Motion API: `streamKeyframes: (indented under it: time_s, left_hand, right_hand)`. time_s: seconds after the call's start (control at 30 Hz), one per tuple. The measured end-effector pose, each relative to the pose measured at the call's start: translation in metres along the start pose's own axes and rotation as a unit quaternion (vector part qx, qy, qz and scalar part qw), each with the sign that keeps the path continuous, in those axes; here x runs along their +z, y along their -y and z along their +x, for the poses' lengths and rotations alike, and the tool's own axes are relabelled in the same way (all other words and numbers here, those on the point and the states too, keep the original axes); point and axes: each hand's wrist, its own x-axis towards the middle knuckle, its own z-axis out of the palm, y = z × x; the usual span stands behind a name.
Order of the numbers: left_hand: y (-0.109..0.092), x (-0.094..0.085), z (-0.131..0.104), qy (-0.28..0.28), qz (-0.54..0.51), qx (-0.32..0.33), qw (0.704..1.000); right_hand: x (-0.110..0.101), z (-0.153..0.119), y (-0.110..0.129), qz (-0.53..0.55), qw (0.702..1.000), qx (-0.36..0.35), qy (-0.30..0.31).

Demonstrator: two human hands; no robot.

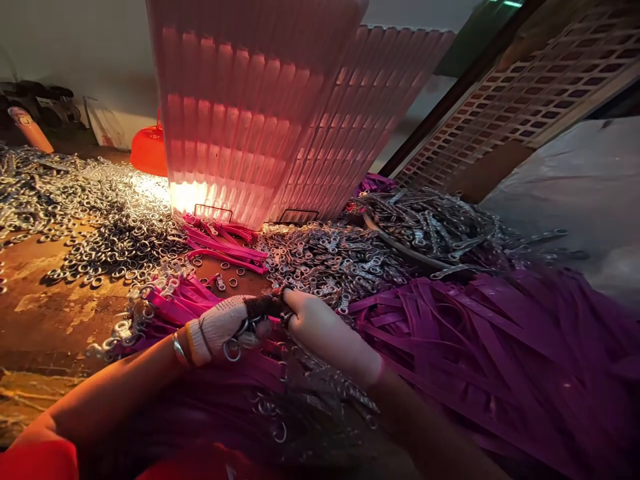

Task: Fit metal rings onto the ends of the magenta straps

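Observation:
My left hand (pixel 225 327), in a white knit glove with dark-covered fingertips, is closed around a few metal rings (pixel 233 350) that show below the fingers. My right hand (pixel 325 333) wears a smooth white glove. Its thumb and fingers are pinched at the left fingertips, and the small piece between them is hidden. Under and beside my left hand lie magenta straps (pixel 180 300) with metal hardware at their ends. Just beyond the hands is a heap of metal clasps (pixel 335 260). Several loose rings lie on the brown table (pixel 40 300).
Silver rings and clasps (pixel 120 247) are heaped at the left. A large pile of magenta straps (pixel 450 333) spreads to the right, below long metal pieces (pixel 430 220). Upright ribbed plastic trays (pixel 240 100) stand at the back beside a lit red lamp (pixel 147 150).

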Motion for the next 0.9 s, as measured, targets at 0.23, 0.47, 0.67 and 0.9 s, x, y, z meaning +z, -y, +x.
streamKeyframes:
  time_s: [0.23,0.47,0.67,0.9]
  left_hand:
    - [-0.002,-0.01,0.011,-0.08,0.173,0.099,0.977]
    - [-0.01,-0.019,0.03,-0.041,0.124,0.144,0.981]
    - [-0.023,-0.021,0.033,-0.017,0.097,0.12,0.988]
    - [-0.018,-0.015,0.053,-0.071,-0.097,0.08,0.99]
  right_hand:
    - [-0.011,0.024,0.004,-0.175,0.984,-0.016,0.031]
    - [-0.013,0.048,0.001,-0.164,0.985,-0.044,0.041]
    - [-0.011,0.059,-0.003,-0.094,0.995,-0.017,0.037]
    - [-0.009,0.072,-0.006,-0.046,0.998,0.01,0.045]
